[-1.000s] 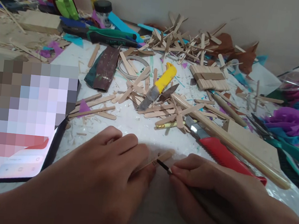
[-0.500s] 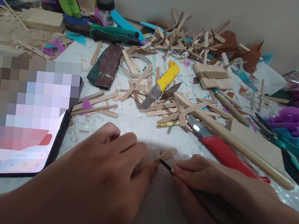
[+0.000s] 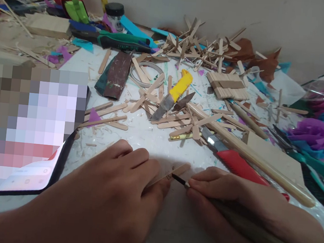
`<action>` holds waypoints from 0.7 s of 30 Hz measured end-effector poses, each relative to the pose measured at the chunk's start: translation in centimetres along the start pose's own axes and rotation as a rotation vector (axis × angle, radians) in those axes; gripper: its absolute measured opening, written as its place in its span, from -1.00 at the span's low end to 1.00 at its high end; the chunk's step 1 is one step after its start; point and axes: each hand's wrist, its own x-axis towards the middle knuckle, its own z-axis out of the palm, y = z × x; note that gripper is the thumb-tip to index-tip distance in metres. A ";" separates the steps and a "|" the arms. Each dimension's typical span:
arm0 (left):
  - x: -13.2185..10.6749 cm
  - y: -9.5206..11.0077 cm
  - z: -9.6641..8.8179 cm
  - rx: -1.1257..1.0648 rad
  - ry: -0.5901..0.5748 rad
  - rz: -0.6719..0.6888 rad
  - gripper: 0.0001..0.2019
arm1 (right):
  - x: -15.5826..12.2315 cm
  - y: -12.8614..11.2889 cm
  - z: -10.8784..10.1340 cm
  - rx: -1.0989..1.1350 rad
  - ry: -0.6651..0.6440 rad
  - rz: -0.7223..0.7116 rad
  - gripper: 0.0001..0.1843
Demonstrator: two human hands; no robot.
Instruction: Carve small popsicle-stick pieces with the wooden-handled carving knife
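Note:
My left hand (image 3: 127, 187) is closed around the lower end of a thin popsicle stick (image 3: 183, 170), its other end poking out to the upper right. Small dark marks or nicks show on the stick by my thumb. Pinched in my right hand (image 3: 221, 192) is a slim carving knife (image 3: 179, 180) with a dark narrow blade and a long, wooden-looking handle running back under the palm. The blade's tip touches the stick or sits right against it, close to my left thumb. My left fingers hide the stick's near end.
A phone (image 3: 57, 165) lies at left. Beyond my hands are a yellow box cutter (image 3: 179, 87), a red box cutter (image 3: 240, 167), a wooden rod (image 3: 250, 153) and loose popsicle sticks (image 3: 176, 123). Teal-handled pliers (image 3: 320, 167) lie at right, a stick bundle (image 3: 228, 86) farther back.
The knife has shifted slightly at the stick, and more of its handle shows under my right hand. My left hand keeps its hold. The whole view has moved a little.

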 end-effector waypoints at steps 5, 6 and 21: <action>-0.1 0.1 -0.1 0.011 0.014 0.003 -0.65 | -0.1 0.0 0.0 -0.036 0.009 -0.023 -0.69; -0.1 0.1 0.0 0.008 0.022 0.003 -0.64 | -0.1 0.0 0.0 -0.048 0.011 -0.026 -0.71; -0.1 0.0 0.0 0.005 0.004 0.005 -0.67 | -0.4 0.7 0.0 -0.109 -0.057 0.011 -0.85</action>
